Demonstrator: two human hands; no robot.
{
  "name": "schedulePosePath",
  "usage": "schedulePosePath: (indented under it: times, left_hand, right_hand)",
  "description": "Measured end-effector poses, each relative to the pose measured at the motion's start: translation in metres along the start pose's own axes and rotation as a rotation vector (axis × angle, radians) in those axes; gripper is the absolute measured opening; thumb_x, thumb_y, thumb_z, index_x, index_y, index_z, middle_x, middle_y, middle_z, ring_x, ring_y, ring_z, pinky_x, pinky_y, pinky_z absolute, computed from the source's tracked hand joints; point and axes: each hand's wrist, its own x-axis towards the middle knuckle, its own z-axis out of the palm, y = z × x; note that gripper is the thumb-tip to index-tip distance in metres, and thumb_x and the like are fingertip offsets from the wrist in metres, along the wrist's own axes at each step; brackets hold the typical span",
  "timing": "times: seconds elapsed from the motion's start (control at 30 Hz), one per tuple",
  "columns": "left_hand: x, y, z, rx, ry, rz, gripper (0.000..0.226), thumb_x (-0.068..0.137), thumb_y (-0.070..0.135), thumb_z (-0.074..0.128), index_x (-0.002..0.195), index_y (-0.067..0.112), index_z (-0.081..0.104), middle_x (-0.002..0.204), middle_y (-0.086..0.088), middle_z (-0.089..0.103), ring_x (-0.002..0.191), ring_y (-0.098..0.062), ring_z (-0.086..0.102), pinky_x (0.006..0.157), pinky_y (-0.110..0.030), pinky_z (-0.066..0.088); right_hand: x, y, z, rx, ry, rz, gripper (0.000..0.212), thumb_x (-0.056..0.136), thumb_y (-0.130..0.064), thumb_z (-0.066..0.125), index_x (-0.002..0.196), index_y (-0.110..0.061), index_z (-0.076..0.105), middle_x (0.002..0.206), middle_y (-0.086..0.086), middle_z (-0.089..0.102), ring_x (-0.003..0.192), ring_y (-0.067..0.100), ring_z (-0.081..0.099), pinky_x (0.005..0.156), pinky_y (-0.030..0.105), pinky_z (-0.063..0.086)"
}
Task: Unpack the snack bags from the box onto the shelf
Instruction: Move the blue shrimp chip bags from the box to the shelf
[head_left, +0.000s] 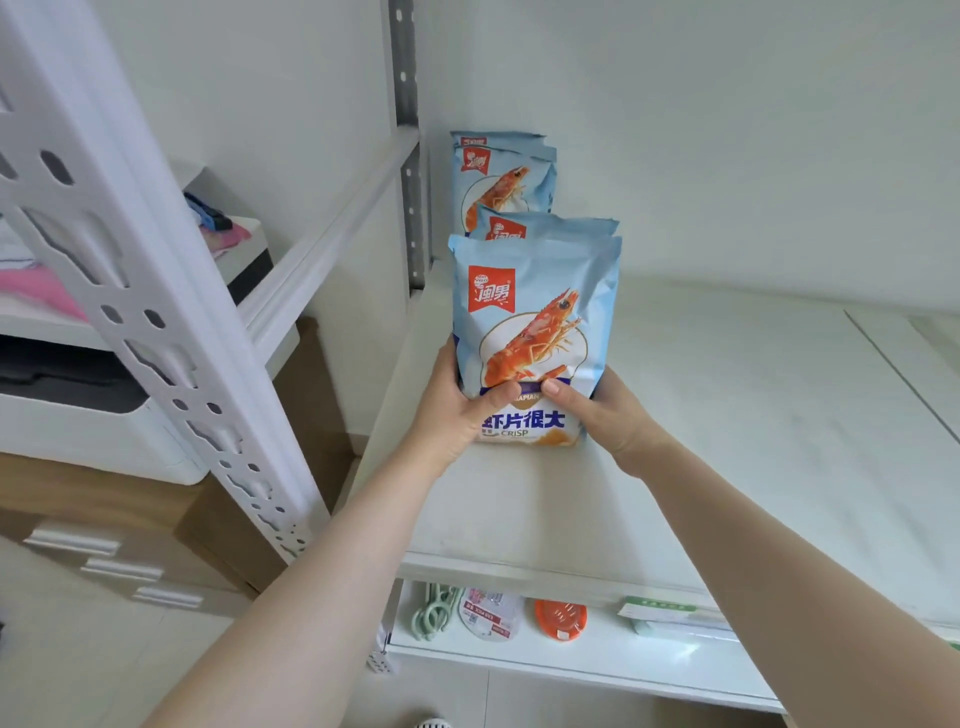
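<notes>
Bright, even, soft light with faint shadows. Mild glare on the front bag (535, 332). Wide-angle bending warps the shelf post (156, 291) at left; overall slightly soft focus.

Glossy foil bag (535, 322) — matt shelf (753, 415)

white shelf (727, 415) | blue snack bags (535, 312) upright, left end

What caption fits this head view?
Both hands stand a shrimp crisp bag upright on the shelf, fronting a row.
</notes>
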Motion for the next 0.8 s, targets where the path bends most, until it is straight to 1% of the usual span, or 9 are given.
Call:
schedulePosePath:
  times: [0.07, 0.17, 0.27, 0.33, 0.43, 0.53, 0.63, 0.7, 0.8]
  left_hand:
    - [0.007, 0.001, 0.0, -0.023, 0.081, 0.029, 0.102, 0.054, 0.064, 0.082, 0.136, 0.016, 0.043, 0.128, -0.005, 0.061, 0.117, -0.019, 0.06, 0.094, -0.038, 0.052]
    - [0.022, 0.005, -0.004, -0.069, 0.146, 0.058, 0.092, 0.052, 0.063, 0.083, 0.128, 0.021, 0.05, 0.122, -0.004, 0.065, 0.109, -0.019, 0.065, 0.083, -0.032, 0.056]
    - [0.043, 0.007, -0.01, -0.067, 0.189, 0.081, 0.082, 0.055, 0.054, 0.08, 0.125, 0.02, 0.052, 0.114, -0.001, 0.068, 0.1, -0.013, 0.069, 0.074, -0.025, 0.055]
    - [0.059, 0.003, -0.013, -0.001, 0.187, 0.084, 0.075, 0.058, 0.053, 0.073, 0.123, 0.022, 0.053, 0.113, 0.002, 0.068, 0.1, -0.012, 0.068, 0.077, -0.026, 0.056]
    - [0.073, -0.009, -0.019, 0.123, 0.131, 0.036, 0.073, 0.057, 0.059, 0.072, 0.121, 0.029, 0.054, 0.11, 0.007, 0.069, 0.101, -0.014, 0.068, 0.085, -0.035, 0.057]
    - [0.074, -0.015, -0.021, 0.127, 0.09, 0.06, 0.068, 0.06, 0.054, 0.073, 0.121, 0.032, 0.054, 0.111, 0.008, 0.069, 0.099, -0.01, 0.068, 0.081, -0.03, 0.057]
    - [0.074, -0.014, -0.02, 0.044, 0.155, 0.107, 0.062, 0.061, 0.05, 0.074, 0.117, 0.03, 0.057, 0.109, 0.007, 0.07, 0.098, -0.008, 0.068, 0.075, -0.02, 0.054]
    - [0.077, -0.015, -0.024, 0.049, 0.192, 0.109, 0.069, 0.06, 0.054, 0.074, 0.12, 0.025, 0.057, 0.11, 0.005, 0.07, 0.098, -0.008, 0.068, 0.074, -0.018, 0.053]
    - [0.087, -0.018, -0.031, 0.133, 0.177, 0.087, 0.089, 0.053, 0.07, 0.074, 0.126, 0.024, 0.053, 0.112, 0.007, 0.068, 0.099, -0.005, 0.067, 0.076, -0.017, 0.054]
  right_hand:
    - [0.012, -0.001, 0.002, 0.005, 0.023, -0.021, 0.036, 0.085, -0.019, 0.072, 0.118, -0.019, 0.059, 0.099, -0.008, 0.076, 0.092, 0.01, 0.072, 0.074, 0.021, 0.055]
    - [0.033, -0.008, 0.01, 0.006, 0.013, -0.045, 0.046, 0.078, -0.029, 0.068, 0.121, -0.017, 0.059, 0.102, -0.004, 0.076, 0.094, 0.015, 0.072, 0.075, 0.024, 0.056]
    - [0.056, -0.012, 0.011, 0.01, 0.01, -0.102, 0.035, 0.08, -0.026, 0.068, 0.114, -0.022, 0.061, 0.096, -0.006, 0.076, 0.09, 0.013, 0.073, 0.073, 0.024, 0.056]
    - [0.069, -0.01, 0.008, -0.005, 0.026, -0.124, 0.03, 0.084, -0.02, 0.072, 0.111, -0.024, 0.06, 0.093, -0.008, 0.076, 0.087, 0.011, 0.073, 0.072, 0.022, 0.056]
    - [0.081, 0.002, 0.001, -0.029, 0.015, -0.091, 0.028, 0.089, -0.015, 0.068, 0.113, -0.026, 0.057, 0.094, -0.012, 0.075, 0.085, 0.005, 0.072, 0.069, 0.017, 0.055]
    - [0.088, 0.004, -0.001, -0.052, 0.01, -0.107, 0.04, 0.083, -0.022, 0.071, 0.12, -0.024, 0.056, 0.105, -0.007, 0.074, 0.096, 0.01, 0.071, 0.078, 0.022, 0.057]
    - [0.091, 0.0, 0.004, -0.063, -0.017, -0.142, 0.044, 0.079, -0.023, 0.072, 0.121, -0.023, 0.057, 0.106, -0.006, 0.074, 0.101, 0.014, 0.07, 0.082, 0.025, 0.057]
    - [0.098, -0.002, 0.007, -0.071, -0.045, -0.14, 0.044, 0.083, -0.018, 0.072, 0.124, -0.018, 0.057, 0.107, -0.005, 0.074, 0.101, 0.014, 0.07, 0.08, 0.023, 0.055]
    - [0.113, -0.004, 0.006, -0.116, -0.087, -0.091, 0.055, 0.082, -0.026, 0.076, 0.132, -0.015, 0.054, 0.116, 0.001, 0.072, 0.107, 0.02, 0.068, 0.086, 0.027, 0.056]
